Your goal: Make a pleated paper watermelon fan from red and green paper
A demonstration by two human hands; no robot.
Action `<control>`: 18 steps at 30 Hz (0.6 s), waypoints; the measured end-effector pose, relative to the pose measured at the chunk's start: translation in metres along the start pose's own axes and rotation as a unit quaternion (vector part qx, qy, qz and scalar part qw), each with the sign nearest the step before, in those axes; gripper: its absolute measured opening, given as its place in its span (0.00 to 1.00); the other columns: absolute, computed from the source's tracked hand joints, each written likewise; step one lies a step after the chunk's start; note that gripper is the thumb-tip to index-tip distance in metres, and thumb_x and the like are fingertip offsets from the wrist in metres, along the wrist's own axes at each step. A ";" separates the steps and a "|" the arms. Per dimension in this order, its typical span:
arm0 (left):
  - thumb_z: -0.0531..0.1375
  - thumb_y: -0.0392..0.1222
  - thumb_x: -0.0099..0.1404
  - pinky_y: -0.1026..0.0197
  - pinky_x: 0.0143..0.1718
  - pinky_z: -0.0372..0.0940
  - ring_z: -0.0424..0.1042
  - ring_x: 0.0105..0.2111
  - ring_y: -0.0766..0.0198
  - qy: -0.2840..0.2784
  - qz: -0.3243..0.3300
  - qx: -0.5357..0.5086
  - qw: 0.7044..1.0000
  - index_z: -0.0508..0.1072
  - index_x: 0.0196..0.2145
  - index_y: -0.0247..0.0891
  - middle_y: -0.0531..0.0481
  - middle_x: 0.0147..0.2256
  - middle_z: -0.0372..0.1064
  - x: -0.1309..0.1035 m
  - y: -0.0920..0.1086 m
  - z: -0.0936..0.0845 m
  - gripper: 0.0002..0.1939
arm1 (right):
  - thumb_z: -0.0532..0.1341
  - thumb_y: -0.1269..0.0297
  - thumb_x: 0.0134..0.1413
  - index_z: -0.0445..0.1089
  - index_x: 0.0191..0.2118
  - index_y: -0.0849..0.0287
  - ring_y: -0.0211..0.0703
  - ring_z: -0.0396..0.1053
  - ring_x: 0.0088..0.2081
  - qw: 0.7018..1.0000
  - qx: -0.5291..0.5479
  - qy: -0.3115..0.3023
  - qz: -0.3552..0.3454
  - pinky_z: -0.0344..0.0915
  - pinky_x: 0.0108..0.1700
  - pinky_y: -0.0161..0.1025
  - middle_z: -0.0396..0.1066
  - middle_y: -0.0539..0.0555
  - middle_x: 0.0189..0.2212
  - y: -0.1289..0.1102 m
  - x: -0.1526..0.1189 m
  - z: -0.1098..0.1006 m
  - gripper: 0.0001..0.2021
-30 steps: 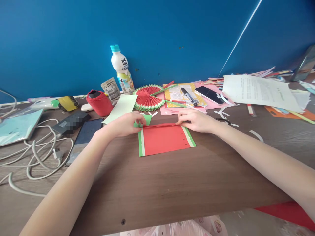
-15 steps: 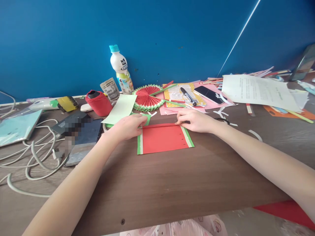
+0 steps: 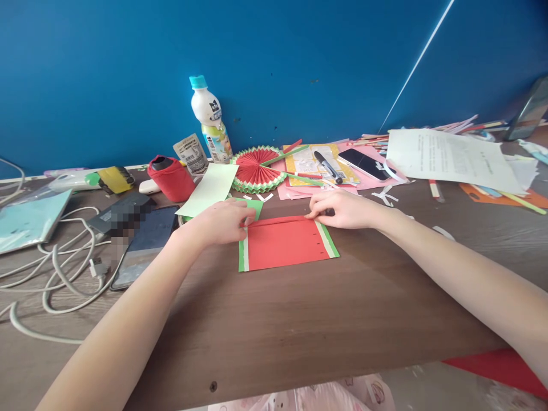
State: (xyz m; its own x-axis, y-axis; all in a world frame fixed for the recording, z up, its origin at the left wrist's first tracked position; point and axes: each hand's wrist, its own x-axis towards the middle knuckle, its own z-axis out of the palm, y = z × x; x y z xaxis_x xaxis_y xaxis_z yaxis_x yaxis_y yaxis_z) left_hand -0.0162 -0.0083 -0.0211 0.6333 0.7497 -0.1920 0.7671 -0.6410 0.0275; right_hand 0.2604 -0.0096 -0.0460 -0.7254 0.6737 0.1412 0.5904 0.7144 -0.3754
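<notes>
A red sheet of paper with white and green strips down both sides lies on the brown table. Its far edge is folded into a narrow band. My left hand is closed on the far left corner, fingers curled. At the far right corner, my right hand pinches the fold between thumb and fingers. Small dark marks run down the sheet's right side. Behind it sits a round pleated red and green paper fan.
Pale green paper, a red-wrapped object and a bottle stand or lie behind my left hand. Cables and a dark tablet-like object are left. A marker, a phone and a printed sheet lie back right.
Both hands stay at the far corners of the red paper. The fingers of my left hand have shifted slightly, and the folded edge looks a little less flat.
</notes>
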 end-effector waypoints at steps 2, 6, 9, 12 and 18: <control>0.53 0.38 0.52 0.60 0.31 0.55 0.63 0.34 0.59 0.005 -0.005 0.005 1.000 0.65 0.26 0.40 0.49 0.30 0.63 0.001 0.000 0.000 0.03 | 0.56 0.69 0.49 0.72 0.30 0.59 0.37 0.64 0.29 0.999 0.021 -0.003 0.024 0.59 0.32 0.38 0.69 0.53 0.29 0.000 0.001 0.001 0.08; 0.50 0.43 0.58 0.61 0.30 0.55 0.64 0.32 0.60 0.024 -0.013 -0.035 0.999 0.65 0.25 0.38 0.49 0.30 0.63 0.005 0.001 0.003 0.09 | 0.57 0.64 0.49 0.68 0.25 0.59 0.37 0.62 0.27 0.993 0.073 0.023 0.093 0.57 0.29 0.36 0.68 0.51 0.27 0.000 0.003 0.009 0.06; 0.53 0.43 0.56 0.63 0.28 0.55 0.64 0.30 0.63 0.024 -0.048 -0.096 0.994 0.63 0.27 0.39 0.51 0.29 0.64 0.006 0.000 0.005 0.06 | 0.57 0.63 0.49 0.65 0.29 0.58 0.36 0.59 0.25 0.985 0.102 0.029 0.139 0.55 0.27 0.35 0.64 0.49 0.24 0.000 0.004 0.015 0.05; 0.55 0.43 0.55 0.64 0.26 0.56 0.65 0.28 0.64 0.005 -0.080 -0.148 0.986 0.63 0.32 0.40 0.53 0.28 0.65 0.007 -0.001 0.007 0.07 | 0.57 0.62 0.49 0.64 0.34 0.57 0.36 0.57 0.26 0.985 0.096 0.023 0.144 0.54 0.27 0.35 0.63 0.49 0.26 0.001 0.004 0.018 0.07; 0.53 0.40 0.53 0.64 0.24 0.55 0.63 0.25 0.66 -0.022 -0.045 -0.168 0.985 0.64 0.26 0.40 0.54 0.25 0.64 0.006 0.001 0.006 0.02 | 0.57 0.63 0.49 0.60 0.30 0.57 0.39 0.60 0.32 0.989 0.090 0.007 0.118 0.58 0.33 0.38 0.63 0.53 0.35 0.000 0.002 0.015 0.05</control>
State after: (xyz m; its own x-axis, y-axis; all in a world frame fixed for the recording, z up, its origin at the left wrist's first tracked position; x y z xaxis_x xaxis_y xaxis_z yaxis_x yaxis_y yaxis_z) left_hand -0.0125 -0.0053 -0.0281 0.5622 0.7881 -0.2506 0.8151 -0.4767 0.3292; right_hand 0.2537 -0.0110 -0.0598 -0.5691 0.8212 0.0426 0.6692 0.4927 -0.5563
